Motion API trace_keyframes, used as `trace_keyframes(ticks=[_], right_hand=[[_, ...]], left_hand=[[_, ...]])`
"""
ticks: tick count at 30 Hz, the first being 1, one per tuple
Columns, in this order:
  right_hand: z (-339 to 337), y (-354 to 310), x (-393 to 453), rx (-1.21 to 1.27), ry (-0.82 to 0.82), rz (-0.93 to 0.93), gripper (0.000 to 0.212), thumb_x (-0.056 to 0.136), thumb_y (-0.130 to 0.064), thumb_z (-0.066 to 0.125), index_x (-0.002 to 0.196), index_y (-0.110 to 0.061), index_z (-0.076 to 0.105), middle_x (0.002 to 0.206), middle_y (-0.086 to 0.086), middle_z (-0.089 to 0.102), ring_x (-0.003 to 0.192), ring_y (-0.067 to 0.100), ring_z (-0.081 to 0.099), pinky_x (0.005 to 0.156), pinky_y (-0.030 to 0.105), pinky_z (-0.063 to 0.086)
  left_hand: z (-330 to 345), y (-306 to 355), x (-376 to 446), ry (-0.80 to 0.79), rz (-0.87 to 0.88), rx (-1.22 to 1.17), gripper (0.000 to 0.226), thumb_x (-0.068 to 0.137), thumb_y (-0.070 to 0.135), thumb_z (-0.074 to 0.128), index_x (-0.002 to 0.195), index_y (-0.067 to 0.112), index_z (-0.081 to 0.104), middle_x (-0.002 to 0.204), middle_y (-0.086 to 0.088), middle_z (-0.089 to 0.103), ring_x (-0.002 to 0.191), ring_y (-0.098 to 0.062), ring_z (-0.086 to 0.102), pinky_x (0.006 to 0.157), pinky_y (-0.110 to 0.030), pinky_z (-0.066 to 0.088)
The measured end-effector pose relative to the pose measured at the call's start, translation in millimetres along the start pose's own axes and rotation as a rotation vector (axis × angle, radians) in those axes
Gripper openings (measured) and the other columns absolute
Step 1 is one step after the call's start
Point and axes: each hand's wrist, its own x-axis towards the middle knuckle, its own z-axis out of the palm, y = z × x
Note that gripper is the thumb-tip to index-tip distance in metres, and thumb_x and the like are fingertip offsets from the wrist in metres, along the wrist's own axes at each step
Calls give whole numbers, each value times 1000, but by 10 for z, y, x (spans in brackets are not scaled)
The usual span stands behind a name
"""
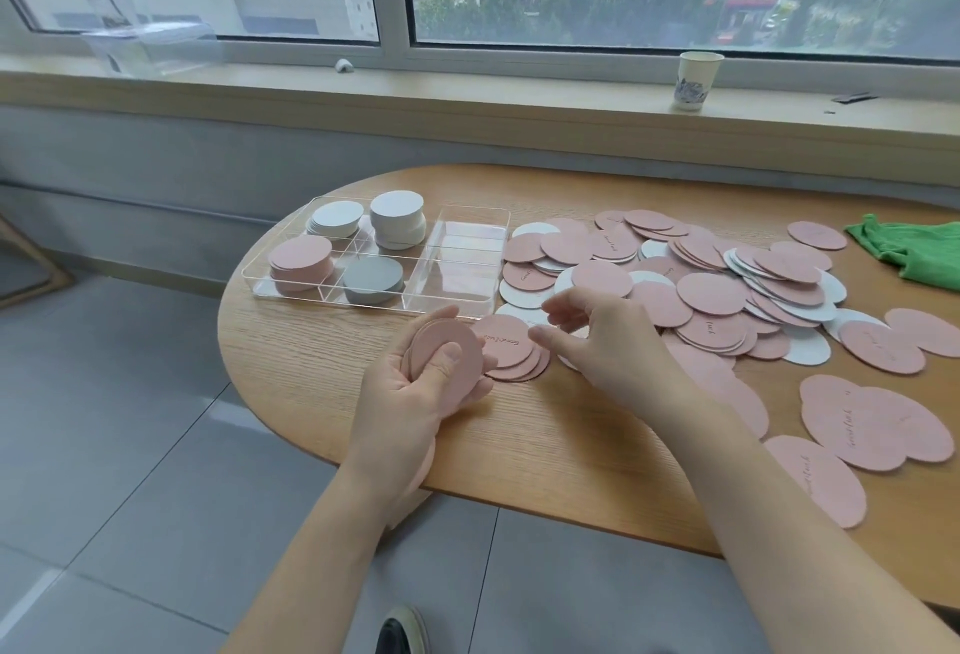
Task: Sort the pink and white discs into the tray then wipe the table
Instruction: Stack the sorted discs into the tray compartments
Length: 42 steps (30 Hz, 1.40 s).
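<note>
Several pink discs (447, 354) stacked in your L hand (415, 393); R hand (597, 336) loose, empty — square edges before traying (374, 258).

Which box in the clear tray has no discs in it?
The long compartment at the tray's right end, nearest the loose pile, is empty. The other filled ones hold white, pink or grey stacks.

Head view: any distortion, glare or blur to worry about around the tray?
Head view: wide-angle bend curves the windowsill and stretches edge discs; soft daylight, faint shadows; the clear tray shows pale reflections on its walls, hard to trace; left hand and right hand slightly soft.
</note>
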Motion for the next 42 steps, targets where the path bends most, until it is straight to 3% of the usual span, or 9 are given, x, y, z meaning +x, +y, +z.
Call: trace_keyframes(ticks=[3, 6, 10, 15, 20, 27, 32, 38, 42], right_hand=[[122, -78, 44, -74, -62, 1, 54, 81, -48, 79, 124, -18, 66, 110, -5, 67, 98, 9, 59, 82, 24, 45], [235, -142, 80, -213, -98, -18, 71, 72, -57, 83, 128, -18, 62, 118, 0, 63, 108, 18, 57, 95, 36, 47], [284, -204, 119, -164, -140, 38, 79, 66, -49, 90, 133, -20, 58, 125, 1, 56, 112, 19, 55, 100, 35, 46], [287, -234, 133, -117, -165, 58, 73, 65, -39, 93, 128, -18, 61, 115, 0, 58, 103, 16, 56, 85, 26, 43], [299, -186, 108, -117, -159, 52, 79, 68, -45, 90, 136, -25, 55, 121, 1, 50, 115, 20, 52, 97, 32, 44], [279, -160, 91, -127, -202, 93, 80, 60, -52, 92, 130, -37, 56, 120, 1, 54, 121, 25, 49, 104, 44, 45], [244, -176, 79, -66, -204, 136, 79, 58, -45, 95, 126, -35, 56, 120, 3, 58, 115, 24, 56, 101, 43, 48], [126, -182, 48, 11, -188, 187, 84, 58, -28, 98, 131, -24, 58, 119, -1, 61, 109, 16, 60, 96, 30, 49], [97, -127, 39, 79, -202, 170, 65, 58, -24, 98, 114, -28, 66, 98, -8, 70, 90, 11, 67, 82, 27, 54]], left_hand=[[-63, 18, 17, 6, -1, -18, 33, 104, -3, 50, 128, 16, 63, 109, -20, 72, 94, -33, 73, 75, -41, 61], [-89, 18, 22, 14, -18, -49, 25, 104, -5, 50, 121, 12, 58, 115, -25, 70, 94, -30, 72, 70, -37, 60], [-95, 27, 20, 7, -38, -75, 20, 103, -5, 51, 118, 8, 56, 111, -26, 71, 92, -29, 72, 67, -34, 59], [-97, 41, 19, 21, -64, -74, 22, 102, -6, 52, 122, 3, 54, 116, -32, 68, 92, -32, 74, 71, -38, 62], [-76, 65, 7, 38, -64, -65, 21, 102, -7, 51, 121, 2, 55, 118, -35, 65, 90, -30, 73, 70, -37, 61], [-61, 79, -10, 44, -57, -62, 19, 102, -5, 53, 119, 4, 56, 107, -26, 70, 89, -28, 74, 67, -33, 61], [-57, 60, 9, 49, -70, -42, 20, 102, -4, 53, 120, 4, 55, 105, -23, 70, 90, -28, 75, 71, -38, 63], [-71, 43, 94, 28, -155, -34, 19, 103, -5, 51, 118, 6, 54, 109, -28, 69, 92, -36, 74, 91, -55, 59], [-72, 41, 112, 0, -167, -40, 18, 104, -5, 50, 117, 6, 54, 110, -29, 68, 90, -37, 74, 85, -50, 62]])
